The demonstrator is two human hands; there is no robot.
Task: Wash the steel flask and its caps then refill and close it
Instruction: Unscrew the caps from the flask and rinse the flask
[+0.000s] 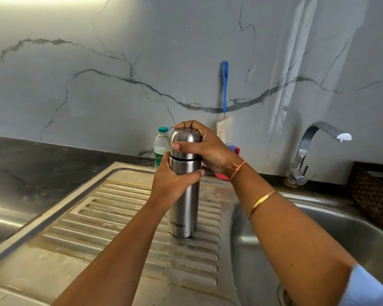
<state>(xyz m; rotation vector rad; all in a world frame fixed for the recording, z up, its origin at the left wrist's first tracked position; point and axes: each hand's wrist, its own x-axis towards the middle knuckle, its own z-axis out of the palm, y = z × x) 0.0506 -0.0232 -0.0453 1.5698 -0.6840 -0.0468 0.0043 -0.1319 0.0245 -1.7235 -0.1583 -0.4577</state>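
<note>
A tall steel flask [182, 208] stands upright on the ribbed steel drainboard [111, 217], near its right side. My left hand [173, 184] grips the flask's body just below the black seam. My right hand [203, 146] is curled over the domed steel outer cap [184, 138], which sits on top of the flask. Any inner cap is hidden under the outer one.
A sink basin [341, 235] lies to the right, with a steel tap [307, 151] behind it. A clear plastic water bottle with a green cap [160, 146] stands behind the flask. A blue-handled bottle brush [224, 102] leans on the marble wall. A dark woven basket [374, 195] sits far right.
</note>
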